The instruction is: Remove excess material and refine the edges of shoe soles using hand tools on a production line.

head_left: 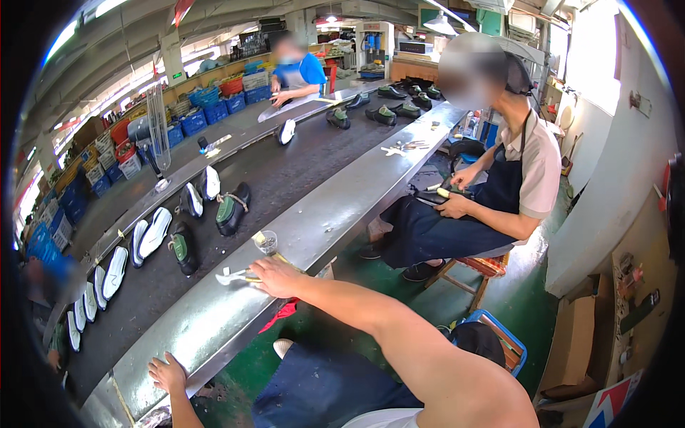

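Left hand (168,374): on metal ledge (214,314), fingers spread wide, nothing seen in them. Green-and-black shoe (183,250): on dark belt (235,175), farther from the person than the ledge. Hammer (230,277): on ledge, pale head left of the right fingertips, handle running to them. Clear cup (265,242): just beyond the right fingers. Right hand (278,277): fingers over handle; cannot tell whether closed around it

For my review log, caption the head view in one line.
Right hand at a metal-headed tool, left hand on a metal ledge, beside shoes on a dark surface.
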A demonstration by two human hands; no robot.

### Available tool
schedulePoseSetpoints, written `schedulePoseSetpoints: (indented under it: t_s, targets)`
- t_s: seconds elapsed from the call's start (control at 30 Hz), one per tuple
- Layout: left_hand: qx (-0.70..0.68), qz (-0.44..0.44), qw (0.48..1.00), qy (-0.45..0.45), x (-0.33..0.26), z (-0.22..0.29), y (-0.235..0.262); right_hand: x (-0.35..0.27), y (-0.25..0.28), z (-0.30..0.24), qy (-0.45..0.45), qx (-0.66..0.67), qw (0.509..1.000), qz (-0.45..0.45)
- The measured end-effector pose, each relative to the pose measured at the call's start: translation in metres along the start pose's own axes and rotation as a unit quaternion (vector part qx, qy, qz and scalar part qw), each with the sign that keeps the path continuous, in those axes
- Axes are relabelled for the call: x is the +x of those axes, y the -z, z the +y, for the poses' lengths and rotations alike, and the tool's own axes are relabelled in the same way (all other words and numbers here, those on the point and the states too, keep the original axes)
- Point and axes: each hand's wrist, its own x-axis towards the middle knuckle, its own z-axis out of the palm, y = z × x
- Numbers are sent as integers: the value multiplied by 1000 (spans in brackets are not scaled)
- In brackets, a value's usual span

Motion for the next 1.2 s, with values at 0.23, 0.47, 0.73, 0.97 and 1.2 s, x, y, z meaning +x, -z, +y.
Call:
schedulePoseSetpoints:
  t_s: [0.23,0.47,0.73,0.97,1.2]
  targets:
    - [13,10,1000,4,4,-12,0,8,-9,-4,-47,38,998,-5]
    - [21,12,1000,10,10,-13,-5,9,-10,-4,-62,49,997,2]
    - [19,21,999,16,7,-9,-8,11,-9,-5,-89,39,995,-1]
    - [11,35,999,2,11,-16,-12,12,-8,-10,-101,42,994,-5]
    - [8,41,999,-1,16,-17,-14,14,-8,-10,-106,42,993,-11]
